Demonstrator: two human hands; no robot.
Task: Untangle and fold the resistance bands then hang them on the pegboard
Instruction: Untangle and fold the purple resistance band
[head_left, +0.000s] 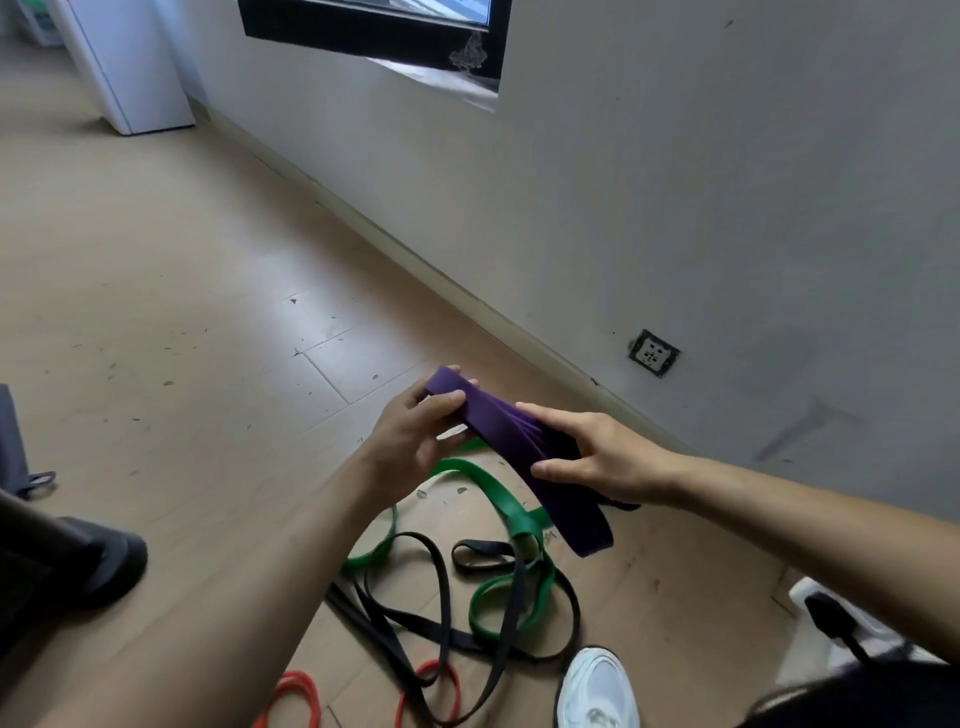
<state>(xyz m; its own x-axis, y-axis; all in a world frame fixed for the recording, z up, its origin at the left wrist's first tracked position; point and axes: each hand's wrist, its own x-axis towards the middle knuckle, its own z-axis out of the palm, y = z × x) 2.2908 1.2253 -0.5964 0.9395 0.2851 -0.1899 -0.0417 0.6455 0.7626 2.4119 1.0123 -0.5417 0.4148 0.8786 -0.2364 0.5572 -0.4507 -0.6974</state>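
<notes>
— What's on the grey wall (727, 182)?
— A socket (653, 353) at three o'clock, a dark-framed window (374, 31) at twelve.
— And on the wooden floor (182, 312)?
— A white cabinet (130, 67) at ten o'clock, a black shoe (104, 566) at eight, a white sneaker (597, 691) at five.

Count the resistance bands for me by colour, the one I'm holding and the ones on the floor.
Purple band: 1, gripped by left hand and right hand
Green band: 1
Black band: 1
Red band: 1
Total: 4 at least; the floor tangle may hide a second band of a colour.
</notes>
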